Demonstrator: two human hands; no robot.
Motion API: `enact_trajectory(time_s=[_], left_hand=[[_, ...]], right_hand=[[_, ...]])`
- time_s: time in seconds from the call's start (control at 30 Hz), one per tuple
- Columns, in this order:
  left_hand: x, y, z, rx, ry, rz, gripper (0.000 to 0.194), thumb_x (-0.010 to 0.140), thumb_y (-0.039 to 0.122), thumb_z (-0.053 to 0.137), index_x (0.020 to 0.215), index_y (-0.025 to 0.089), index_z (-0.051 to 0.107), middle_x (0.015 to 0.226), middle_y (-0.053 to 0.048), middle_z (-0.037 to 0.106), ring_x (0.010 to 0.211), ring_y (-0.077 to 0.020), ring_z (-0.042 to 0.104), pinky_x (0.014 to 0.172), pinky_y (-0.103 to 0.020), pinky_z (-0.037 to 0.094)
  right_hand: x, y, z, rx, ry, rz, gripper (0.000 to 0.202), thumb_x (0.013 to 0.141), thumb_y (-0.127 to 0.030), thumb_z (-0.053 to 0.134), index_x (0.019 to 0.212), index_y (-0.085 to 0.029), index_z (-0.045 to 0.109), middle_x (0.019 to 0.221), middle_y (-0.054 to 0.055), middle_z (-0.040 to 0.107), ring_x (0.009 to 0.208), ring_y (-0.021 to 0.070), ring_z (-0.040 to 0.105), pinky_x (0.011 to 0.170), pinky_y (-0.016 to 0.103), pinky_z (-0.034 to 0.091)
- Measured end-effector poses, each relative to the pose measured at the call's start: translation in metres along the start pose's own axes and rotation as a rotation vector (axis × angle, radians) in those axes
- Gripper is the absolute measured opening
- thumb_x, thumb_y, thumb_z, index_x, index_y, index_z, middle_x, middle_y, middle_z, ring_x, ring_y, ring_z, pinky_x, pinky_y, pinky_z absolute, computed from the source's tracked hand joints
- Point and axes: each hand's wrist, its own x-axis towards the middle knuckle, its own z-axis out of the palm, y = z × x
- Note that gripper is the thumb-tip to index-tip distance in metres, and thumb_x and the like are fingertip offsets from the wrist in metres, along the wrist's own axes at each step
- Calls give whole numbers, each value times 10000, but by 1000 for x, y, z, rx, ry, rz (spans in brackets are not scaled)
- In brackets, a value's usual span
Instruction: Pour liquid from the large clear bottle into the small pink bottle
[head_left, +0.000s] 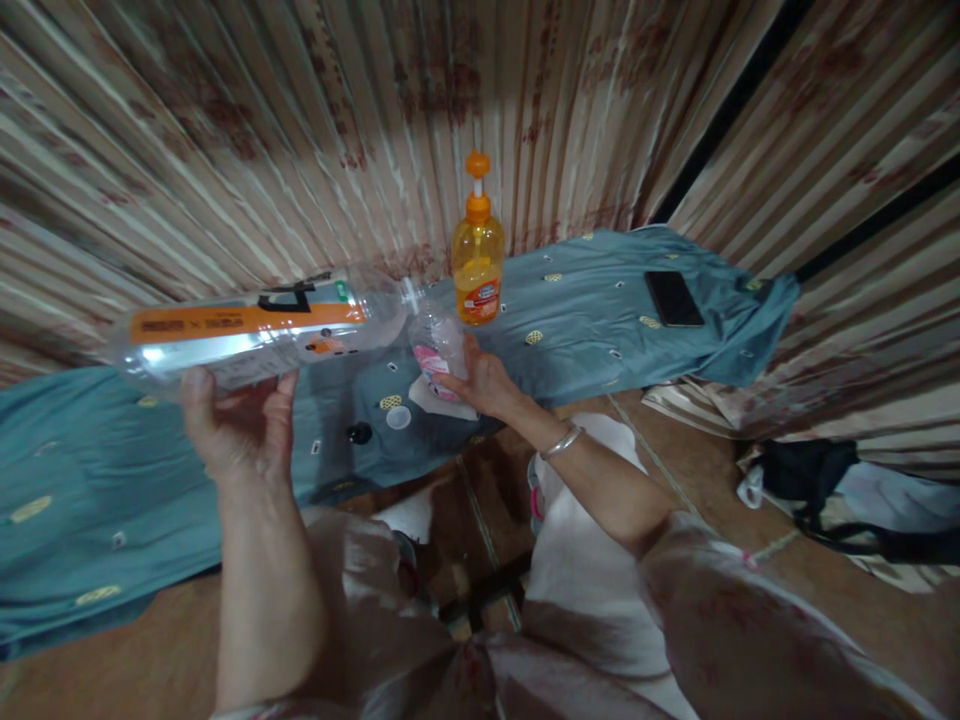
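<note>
My left hand [244, 420] is closed around the underside of a large clear plastic bottle [247, 330] with an orange and silver label. The bottle lies nearly level, its neck pointing right. In my right hand [484, 380] is a small clear bottle [435, 340] with a pink label, its open neck up beside the large bottle's mouth. Whether the two mouths touch I cannot tell. A folded white tissue [442, 400] lies under the small bottle. On the cloth below sit a black cap [360, 433] and a clear round lid [398, 417].
An orange pump bottle [478, 260] stands just behind the small bottle. A black phone [673, 299] lies toward the right end of the teal cloth [585, 340]. Pleated curtains [555, 110] hang close behind. Dark and pale fabric [817, 490] lies on the floor at right.
</note>
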Motion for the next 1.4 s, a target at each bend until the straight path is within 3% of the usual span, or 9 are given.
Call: enact_trajectory(time_s=[0.53,0.67,0.87,0.97,1.4], left_hand=[[0,0,0,-38,-6,-16,516,500,488,886,912,238,704,1061,-14,752,1244,-257,623,972,-340,581],[-1,1,2,-33,-9,-15,481,516,489,877,878,224,703,1036,-23,757,1244,-255,621,911,-298,594],[1,-1,-1,-19,-12,-3,477,526,494,867,886,230,699,1062,-16,753,1239,-278,622,1017,-396,567],[1,-2,-2,-13,1,-12,521,512,507,869,913,225,692,1089,-21,747,1233,-273,624,1025,-388,557],[-2,-1,3,-43,20,-9,498,531,480,859,926,228,692,1043,-47,748,1247,-267,618,903,-312,588]], right_hand=[[-2,-6,-6,11,6,-1,561,928,-402,715,1327,-83,483,1148,194,752,1049,313,749,837,351,555],[-3,-9,-9,18,-10,8,574,923,-391,724,1331,-70,478,1176,206,743,1076,318,743,858,356,555],[-3,-8,-8,11,-2,5,580,928,-416,722,1330,-73,484,1156,199,749,1075,309,746,853,339,549],[-3,-7,-7,13,0,1,580,926,-427,725,1318,-69,493,1127,193,755,1054,306,753,832,331,551],[-4,-8,-8,16,-7,12,560,923,-412,727,1312,-85,492,1165,194,748,1069,309,749,844,335,545]])
